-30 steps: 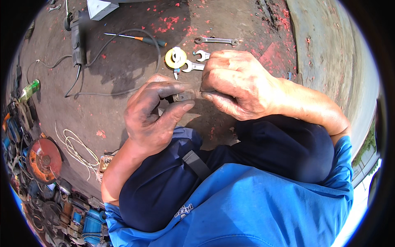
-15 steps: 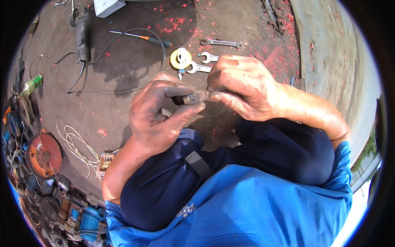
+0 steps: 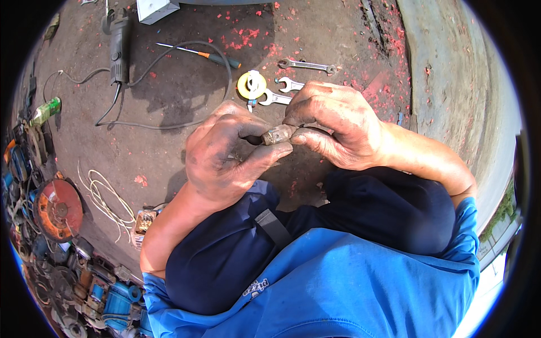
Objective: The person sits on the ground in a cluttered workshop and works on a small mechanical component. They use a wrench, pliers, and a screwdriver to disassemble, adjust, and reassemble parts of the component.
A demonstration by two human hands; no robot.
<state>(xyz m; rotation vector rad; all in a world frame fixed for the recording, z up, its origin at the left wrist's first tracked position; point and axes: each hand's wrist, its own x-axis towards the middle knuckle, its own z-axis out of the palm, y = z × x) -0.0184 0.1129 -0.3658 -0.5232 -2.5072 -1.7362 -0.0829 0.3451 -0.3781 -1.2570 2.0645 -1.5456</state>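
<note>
Held between thumb and fingers of my left hand [image 3: 221, 160] is a small grimy metal fitting [image 3: 275, 134], roughly cylindrical, with a small hole in its side. My right hand [image 3: 342, 124] is closed in a pinch at the fitting's right end, thumb and curled forefinger on it or on a small piece there; which, I cannot tell. Just beyond my hands on the ground lie two open-ended wrenches [image 3: 273, 97], another double-ended wrench [image 3: 306, 66] and a yellow tape roll [image 3: 245, 85].
An angle grinder [image 3: 119, 53] with a cord and an orange-handled screwdriver [image 3: 220, 59] lie at upper left. A white box [image 3: 156, 8] sits at the top. A pale cord coil [image 3: 105, 203], rusty orange disc [image 3: 58, 212] and heaped tools and parts [image 3: 117, 304] are at left.
Both hands and the fitting have shifted a little right and downward in the picture, and the ground items also sit slightly further right. The grip looks much the same.
</note>
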